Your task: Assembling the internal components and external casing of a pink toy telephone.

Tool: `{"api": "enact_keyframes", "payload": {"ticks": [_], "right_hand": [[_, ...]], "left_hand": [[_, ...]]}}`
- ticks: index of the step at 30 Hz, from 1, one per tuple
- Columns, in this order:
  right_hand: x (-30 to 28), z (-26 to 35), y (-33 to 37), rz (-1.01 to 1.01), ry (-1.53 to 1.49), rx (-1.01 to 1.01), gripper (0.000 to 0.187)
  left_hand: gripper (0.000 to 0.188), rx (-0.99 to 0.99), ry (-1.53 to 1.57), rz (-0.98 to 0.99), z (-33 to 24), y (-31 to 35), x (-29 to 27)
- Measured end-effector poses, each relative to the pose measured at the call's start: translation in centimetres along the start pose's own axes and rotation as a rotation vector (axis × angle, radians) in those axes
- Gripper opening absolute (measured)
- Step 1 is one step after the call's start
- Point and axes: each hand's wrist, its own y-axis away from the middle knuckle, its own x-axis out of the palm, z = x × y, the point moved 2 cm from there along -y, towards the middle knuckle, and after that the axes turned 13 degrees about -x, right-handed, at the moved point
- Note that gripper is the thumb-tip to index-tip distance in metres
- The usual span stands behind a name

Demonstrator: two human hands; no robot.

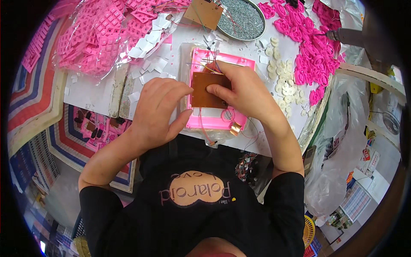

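A brown circuit board (203, 91) lies over a pink plastic housing (220, 124) in front of me. My right hand (246, 88) grips the board at its right side, thumb on top and fingers at its far edge. My left hand (157, 107) is by the housing's left side, thumb and fingers apart, nothing held between them; fingertips come close to the board's left edge, and whether they touch cannot be told. Thin coloured wires run from the far edge of the board. A small copper-coloured metal piece (235, 129) sits at the housing's near right corner.
Pink keypad pieces (105, 36) in clear plastic fill the back left, with white paper bits (147, 43) beside them. Another brown board (203, 14) lies near a round tray of screws (242, 19). Cream discs (282, 81) and pink rings (310, 51) are heaped at right.
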Motion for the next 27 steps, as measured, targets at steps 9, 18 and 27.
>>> {"api": "enact_keyframes", "payload": {"ticks": [9, 18, 27], "right_hand": [[0.6, -0.8, 0.5, -0.166, -0.185, 0.041, 0.028], [0.6, -0.2, 0.6, -0.173, 0.023, -0.002, 0.039], [-0.2, 1.7, 1.5, -0.463, 0.492, -0.203, 0.054]], "left_hand": [[0.053, 0.046, 0.036, -0.058, 0.3, -0.2, 0.5], [0.055, 0.080, 0.012, 0.050, 1.4, -1.2, 0.8], [0.037, 0.233, -0.358, 0.139, -0.4, -1.8, 0.8]]}}
